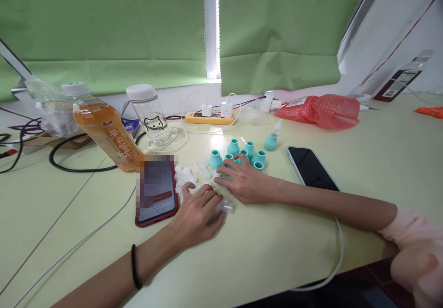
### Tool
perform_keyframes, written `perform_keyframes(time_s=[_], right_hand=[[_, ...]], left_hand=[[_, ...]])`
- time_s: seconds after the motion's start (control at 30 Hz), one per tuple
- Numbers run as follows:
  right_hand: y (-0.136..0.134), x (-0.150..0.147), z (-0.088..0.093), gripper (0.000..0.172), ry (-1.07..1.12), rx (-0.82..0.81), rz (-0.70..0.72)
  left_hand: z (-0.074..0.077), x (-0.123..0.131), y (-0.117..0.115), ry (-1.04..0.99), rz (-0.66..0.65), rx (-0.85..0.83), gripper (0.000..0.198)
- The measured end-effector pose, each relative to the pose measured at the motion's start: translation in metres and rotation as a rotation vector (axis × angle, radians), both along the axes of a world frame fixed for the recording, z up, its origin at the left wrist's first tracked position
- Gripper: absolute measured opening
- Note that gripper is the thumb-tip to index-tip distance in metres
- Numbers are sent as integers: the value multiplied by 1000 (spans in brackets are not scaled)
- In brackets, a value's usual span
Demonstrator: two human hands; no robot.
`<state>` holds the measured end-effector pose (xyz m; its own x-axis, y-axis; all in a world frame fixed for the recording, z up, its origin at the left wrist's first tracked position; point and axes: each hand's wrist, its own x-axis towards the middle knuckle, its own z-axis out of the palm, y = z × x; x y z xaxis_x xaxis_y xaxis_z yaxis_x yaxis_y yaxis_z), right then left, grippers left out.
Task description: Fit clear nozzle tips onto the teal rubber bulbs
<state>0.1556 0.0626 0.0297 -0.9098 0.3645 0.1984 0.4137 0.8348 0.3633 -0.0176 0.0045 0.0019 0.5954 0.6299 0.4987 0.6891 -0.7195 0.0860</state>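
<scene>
Several teal rubber bulbs (259, 158) stand in a cluster at the middle of the table. My right hand (244, 178) reaches over the cluster's near left side, its fingers apart and touching the bulbs. Left of them lies a pile of clear and white plastic pieces (185, 176). My left hand (200, 211) is at the near edge of this pile, fingers curled, with a clear plastic tip (226, 205) showing by its fingertips. Behind the cluster, one teal bulb (271, 142) has a clear nozzle (276, 127) fitted on top.
A phone in a red case (157, 192) lies left, before an orange drink bottle (107, 132) and a clear cat bottle (148, 114). Farther back are a yellow power strip (209, 118) and a red bag (321, 111). Another phone (313, 169) touches my right forearm's area.
</scene>
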Motion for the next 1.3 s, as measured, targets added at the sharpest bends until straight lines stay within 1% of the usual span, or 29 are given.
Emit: perform_keyframes(time_s=[0.07, 0.13, 0.2, 0.33, 0.4, 0.47, 0.57, 0.67, 0.73, 0.8, 0.87, 0.9, 0.97, 1.03, 1.1, 1.2, 1.27, 1.3], right_hand=[[-1, -1, 0, 29, 16, 20, -16], [-1, -2, -1, 27, 29, 38, -29], [-1, -3, -5, 28, 38, 59, -35], [2, -8, -14, 35, 102, 88, -34], [2, -10, -15, 36, 154, 74, -32], [1, -11, -14, 32, 178, 41, -29], [-2, -11, -7, 22, 159, -16, -38], [-3, -11, -2, 22, 97, -46, -63], [-3, -10, -1, 21, 56, -38, -75], [-3, -10, -2, 21, 45, -18, -71], [-2, -10, -4, 21, 58, 16, -31], [-2, -10, -4, 21, 60, 35, 8], [-2, -11, -4, 27, 43, 70, 94], [-1, -12, -4, 31, 11, 97, 140], [0, -13, -4, 30, -12, 118, 143], [1, -14, -3, 27, -35, 129, 149], [2, -14, -3, 26, -51, 116, 155], [2, -14, -3, 25, -56, 107, 157]], left_hand=[[-3, -2, 1, -19, -38, 49, 11], [-6, -4, 3, -44, -56, 97, 10], [-8, -6, 4, -68, -59, 120, 8], [-7, -6, 3, -122, -50, 94, 9], [-4, -4, 2, -121, -60, 69, 7], [-2, -3, 1, -99, -69, 47, 9], [1, -2, 1, -65, -58, 22, 15], [2, -3, 0, -34, -68, -3, 15], [1, -2, -1, -28, -91, 5, 15], [1, -2, -1, -35, -116, 44, 14], [0, -3, -2, -28, -156, 120, 12], [-1, -3, -2, -11, -190, 175, 10], [0, -4, -4, 54, -292, 295, 6], [2, -4, -7, 135, -395, 380, 8], [6, -4, -10, 188, -453, 416, 11], [10, -3, -14, 195, -500, 468, 10], [9, -2, -14, 201, -508, 472, 11], [8, -1, -13, 195, -486, 451, 12]])
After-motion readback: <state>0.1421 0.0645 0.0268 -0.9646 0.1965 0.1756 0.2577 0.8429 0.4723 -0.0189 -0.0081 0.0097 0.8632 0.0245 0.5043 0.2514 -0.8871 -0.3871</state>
